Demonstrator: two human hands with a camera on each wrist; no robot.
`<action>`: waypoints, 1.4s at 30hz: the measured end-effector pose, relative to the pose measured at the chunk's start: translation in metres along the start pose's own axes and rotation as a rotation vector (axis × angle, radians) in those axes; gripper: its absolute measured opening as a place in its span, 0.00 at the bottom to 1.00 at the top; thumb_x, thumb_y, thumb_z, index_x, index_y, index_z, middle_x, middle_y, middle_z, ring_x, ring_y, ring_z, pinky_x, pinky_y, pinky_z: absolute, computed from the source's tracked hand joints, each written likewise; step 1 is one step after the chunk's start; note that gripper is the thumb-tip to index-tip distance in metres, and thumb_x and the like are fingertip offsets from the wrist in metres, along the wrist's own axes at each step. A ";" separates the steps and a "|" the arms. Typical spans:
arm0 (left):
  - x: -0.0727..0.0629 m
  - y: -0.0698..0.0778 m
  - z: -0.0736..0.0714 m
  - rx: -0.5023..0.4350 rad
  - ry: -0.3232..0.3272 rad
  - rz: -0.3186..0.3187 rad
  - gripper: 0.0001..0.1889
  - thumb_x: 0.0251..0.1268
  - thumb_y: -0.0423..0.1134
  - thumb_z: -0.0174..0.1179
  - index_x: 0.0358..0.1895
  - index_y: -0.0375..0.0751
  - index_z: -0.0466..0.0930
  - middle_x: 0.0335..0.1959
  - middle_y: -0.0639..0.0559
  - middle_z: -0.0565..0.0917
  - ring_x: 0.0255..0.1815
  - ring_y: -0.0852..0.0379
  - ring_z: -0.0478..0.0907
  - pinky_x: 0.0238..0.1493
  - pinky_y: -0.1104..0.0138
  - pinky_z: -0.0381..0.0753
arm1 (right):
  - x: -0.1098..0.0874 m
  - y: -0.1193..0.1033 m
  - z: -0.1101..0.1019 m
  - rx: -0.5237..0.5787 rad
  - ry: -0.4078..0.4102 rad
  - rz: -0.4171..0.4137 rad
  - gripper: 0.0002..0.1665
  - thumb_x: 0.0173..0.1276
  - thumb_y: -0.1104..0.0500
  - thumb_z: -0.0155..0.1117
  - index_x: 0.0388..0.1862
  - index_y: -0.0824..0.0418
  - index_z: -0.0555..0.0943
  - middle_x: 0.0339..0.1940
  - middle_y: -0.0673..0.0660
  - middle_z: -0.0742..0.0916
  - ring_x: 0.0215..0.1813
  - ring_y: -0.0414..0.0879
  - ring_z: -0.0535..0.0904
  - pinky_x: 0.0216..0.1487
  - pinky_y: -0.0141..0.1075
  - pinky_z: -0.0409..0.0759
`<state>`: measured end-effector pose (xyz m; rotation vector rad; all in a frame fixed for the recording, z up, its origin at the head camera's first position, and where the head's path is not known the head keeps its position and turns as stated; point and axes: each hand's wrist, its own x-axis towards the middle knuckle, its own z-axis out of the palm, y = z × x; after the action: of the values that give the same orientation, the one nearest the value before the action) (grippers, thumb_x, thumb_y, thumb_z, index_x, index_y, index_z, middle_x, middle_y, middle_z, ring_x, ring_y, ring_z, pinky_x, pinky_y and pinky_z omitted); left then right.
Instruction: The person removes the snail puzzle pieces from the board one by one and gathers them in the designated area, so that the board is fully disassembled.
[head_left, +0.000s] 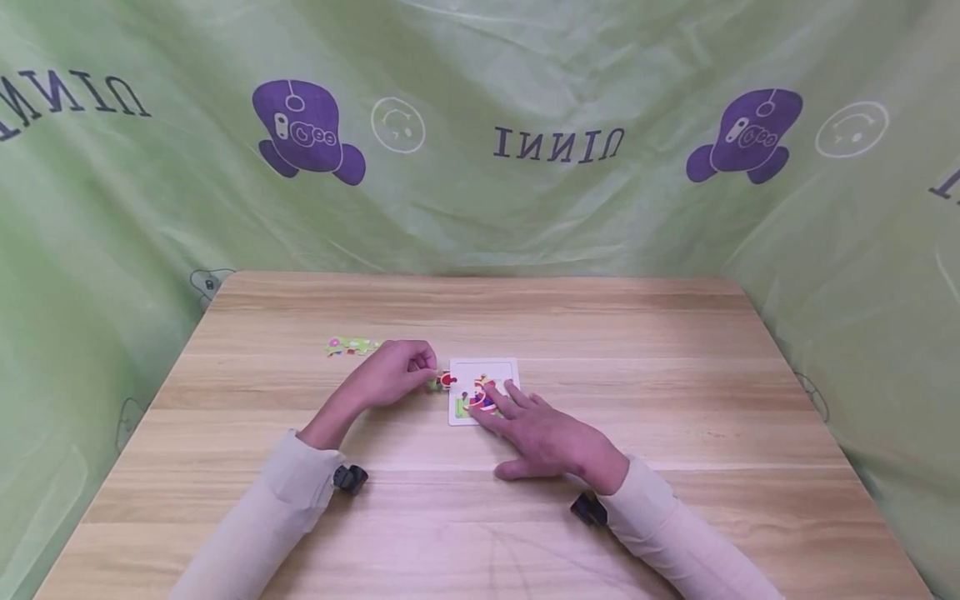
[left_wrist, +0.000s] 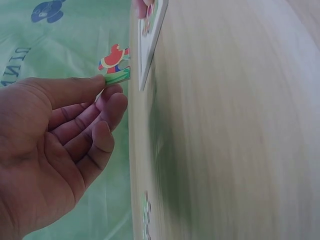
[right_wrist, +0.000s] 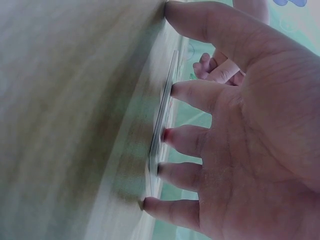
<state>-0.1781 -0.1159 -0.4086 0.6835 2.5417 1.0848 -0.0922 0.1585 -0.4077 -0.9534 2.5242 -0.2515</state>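
Observation:
Between thumb and fingers, my left hand (head_left: 393, 372) pinches a jigsaw puzzle piece (left_wrist: 115, 62) printed in red, blue and green. In the head view that piece is held just off the left edge of a white square puzzle tray (head_left: 462, 367). Several joined pieces (head_left: 480, 402) fill the lower part of the tray, partly hidden under fingers. My right hand (head_left: 551, 437) is spread out, its fingertips resting on the tray and the pieces, while its thumb touches the table nearer to me.
More green puzzle pieces (head_left: 352, 344) lie on the wooden table (head_left: 637, 358) to the left, beyond my left hand. A green printed curtain (head_left: 465, 225) hangs behind the table and along both sides. Cables (head_left: 131, 417) show beside the table's edges.

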 end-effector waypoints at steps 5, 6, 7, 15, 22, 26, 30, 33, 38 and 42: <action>-0.006 -0.006 -0.006 0.001 0.015 -0.011 0.03 0.71 0.33 0.65 0.37 0.42 0.81 0.30 0.50 0.84 0.31 0.54 0.80 0.35 0.61 0.80 | 0.000 -0.001 0.000 -0.004 0.002 -0.012 0.51 0.70 0.40 0.68 0.85 0.50 0.57 0.85 0.62 0.52 0.83 0.65 0.45 0.75 0.61 0.56; -0.007 -0.007 -0.007 0.003 0.018 -0.011 0.03 0.71 0.33 0.65 0.37 0.42 0.81 0.30 0.50 0.84 0.31 0.54 0.80 0.35 0.61 0.80 | 0.001 -0.001 0.000 -0.004 0.003 -0.015 0.50 0.70 0.40 0.68 0.85 0.50 0.57 0.85 0.62 0.52 0.82 0.65 0.45 0.74 0.62 0.56; -0.008 -0.009 -0.008 0.005 0.022 -0.011 0.03 0.71 0.33 0.65 0.37 0.42 0.81 0.30 0.50 0.84 0.31 0.55 0.80 0.35 0.61 0.80 | 0.001 0.000 0.000 -0.006 0.003 -0.016 0.50 0.70 0.41 0.68 0.85 0.50 0.57 0.85 0.62 0.52 0.82 0.65 0.45 0.74 0.62 0.56; -0.018 -0.017 -0.019 -0.004 0.055 -0.011 0.03 0.71 0.34 0.64 0.37 0.42 0.82 0.31 0.51 0.83 0.33 0.55 0.78 0.37 0.60 0.79 | 0.000 -0.001 0.000 -0.012 0.003 -0.025 0.50 0.70 0.41 0.68 0.84 0.50 0.58 0.85 0.63 0.52 0.82 0.66 0.45 0.74 0.62 0.57; -0.027 -0.027 -0.034 -0.010 0.074 -0.035 0.02 0.72 0.33 0.63 0.39 0.39 0.82 0.33 0.48 0.84 0.36 0.53 0.78 0.41 0.59 0.79 | -0.001 0.000 -0.003 0.009 0.008 -0.021 0.50 0.70 0.42 0.69 0.84 0.50 0.57 0.85 0.62 0.53 0.82 0.66 0.45 0.75 0.62 0.55; -0.031 -0.033 -0.042 0.004 0.092 -0.052 0.02 0.72 0.33 0.63 0.41 0.38 0.83 0.35 0.48 0.84 0.37 0.53 0.78 0.43 0.58 0.79 | -0.002 0.000 -0.003 0.011 0.012 -0.026 0.50 0.70 0.42 0.69 0.84 0.51 0.57 0.85 0.63 0.53 0.82 0.66 0.45 0.75 0.62 0.55; -0.035 -0.038 -0.048 -0.009 0.091 -0.074 0.03 0.72 0.32 0.63 0.43 0.36 0.83 0.36 0.46 0.84 0.39 0.52 0.79 0.43 0.58 0.80 | -0.002 0.001 -0.002 0.013 0.020 -0.032 0.50 0.70 0.42 0.69 0.84 0.51 0.58 0.84 0.63 0.54 0.82 0.67 0.45 0.74 0.62 0.55; -0.037 -0.042 -0.051 -0.017 0.087 -0.092 0.03 0.72 0.32 0.63 0.43 0.35 0.83 0.37 0.46 0.84 0.39 0.52 0.79 0.43 0.59 0.80 | -0.002 0.001 -0.001 0.013 0.023 -0.037 0.50 0.70 0.42 0.69 0.84 0.51 0.58 0.84 0.63 0.54 0.82 0.67 0.46 0.74 0.62 0.56; -0.039 -0.049 -0.055 -0.016 0.092 -0.109 0.04 0.73 0.32 0.63 0.43 0.35 0.83 0.38 0.46 0.84 0.40 0.51 0.79 0.45 0.58 0.80 | -0.001 0.001 0.000 0.010 0.028 -0.042 0.50 0.70 0.42 0.69 0.84 0.52 0.58 0.84 0.64 0.53 0.82 0.67 0.46 0.74 0.63 0.56; -0.041 -0.053 -0.059 0.001 0.098 -0.117 0.03 0.73 0.33 0.63 0.43 0.36 0.83 0.37 0.47 0.84 0.40 0.51 0.79 0.45 0.57 0.79 | -0.001 0.002 -0.001 0.012 0.030 -0.043 0.50 0.70 0.42 0.69 0.84 0.52 0.58 0.84 0.64 0.53 0.82 0.68 0.46 0.74 0.63 0.56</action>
<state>-0.1854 -0.2047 -0.4047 0.4864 2.6273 1.1033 -0.0927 0.1608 -0.4073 -1.0070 2.5285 -0.2948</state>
